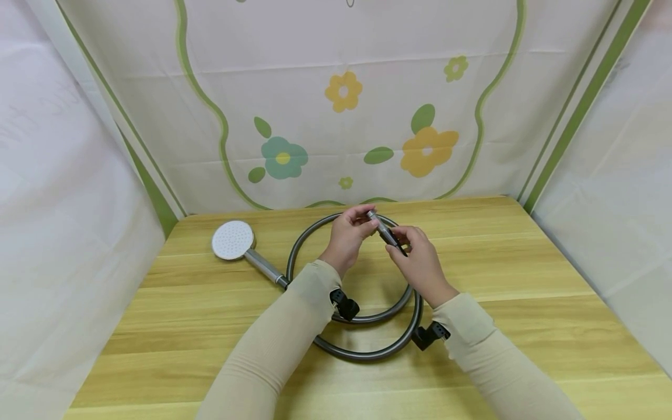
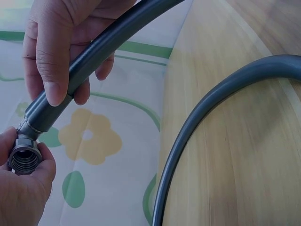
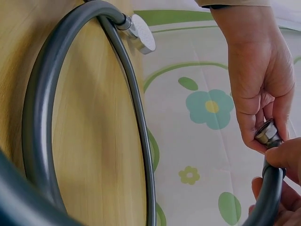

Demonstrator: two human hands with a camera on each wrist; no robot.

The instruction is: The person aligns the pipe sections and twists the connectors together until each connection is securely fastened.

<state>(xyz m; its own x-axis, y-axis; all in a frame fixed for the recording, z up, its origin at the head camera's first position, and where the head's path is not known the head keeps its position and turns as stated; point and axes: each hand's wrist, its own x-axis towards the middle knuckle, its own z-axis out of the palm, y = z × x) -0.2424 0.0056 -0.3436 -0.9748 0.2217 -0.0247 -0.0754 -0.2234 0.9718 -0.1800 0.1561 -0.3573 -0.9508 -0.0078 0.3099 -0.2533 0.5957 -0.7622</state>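
While the hose end is held up over the counter [image 1: 535,262], its metal nut [image 2: 24,157] is pinched between the thumb and fingers of the left hand [image 1: 349,236]. Just behind the nut, the dark collar [image 2: 48,113] of the hose [image 1: 364,356] is gripped between the thumb and fingers of the right hand [image 1: 421,258]. The threaded opening of the nut is shown in the left wrist view. The rest of the hose is laid in loose loops on the counter, beneath and around both forearms. To the left of the loops, the shower head [image 1: 233,240] is set with its pale spray face upward, and its grey handle [image 1: 264,266] is joined to the hose. Both forearms are covered by beige sleeves [image 1: 286,332]. Behind the counter, a white cloth [image 1: 315,35] is printed with flowers and leaves.
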